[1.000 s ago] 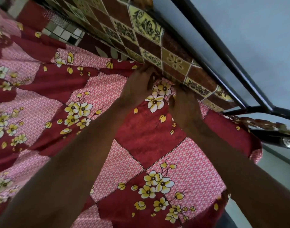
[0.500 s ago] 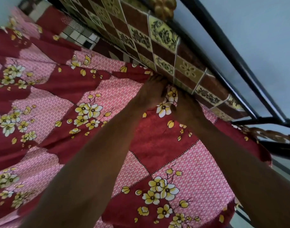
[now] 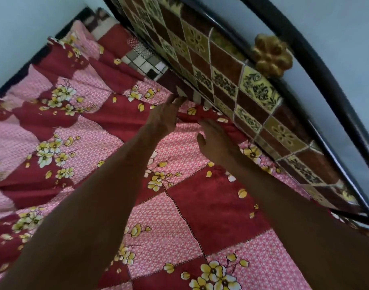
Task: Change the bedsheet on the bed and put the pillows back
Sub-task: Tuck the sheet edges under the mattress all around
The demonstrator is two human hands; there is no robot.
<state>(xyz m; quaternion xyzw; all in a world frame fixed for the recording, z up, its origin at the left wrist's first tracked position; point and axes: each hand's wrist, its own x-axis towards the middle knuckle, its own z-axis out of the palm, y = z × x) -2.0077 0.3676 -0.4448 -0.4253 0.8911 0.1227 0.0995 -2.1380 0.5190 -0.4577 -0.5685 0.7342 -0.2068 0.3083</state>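
A red and pink bedsheet (image 3: 210,206) with yellow flowers covers the bed. Both my arms stretch across it to its far edge by the headboard. My left hand (image 3: 163,117) lies with straight fingers on the sheet, fingertips at the sheet's edge. My right hand (image 3: 216,137) rests flat on the sheet a little to the right, fingers pointing along the edge. A brown and yellow patterned cloth (image 3: 231,80) stands against the headboard just behind the hands. No pillows show.
A black metal headboard rail (image 3: 325,65) with a gold flower ornament (image 3: 272,55) runs behind the patterned cloth. A checked grey-white fabric (image 3: 145,62) peeks out under the sheet at the far edge. Pale walls lie behind and to the left.
Both hands have let go of the gathered sheet edge and now lie flat and apart. The view has shifted left along the headboard.
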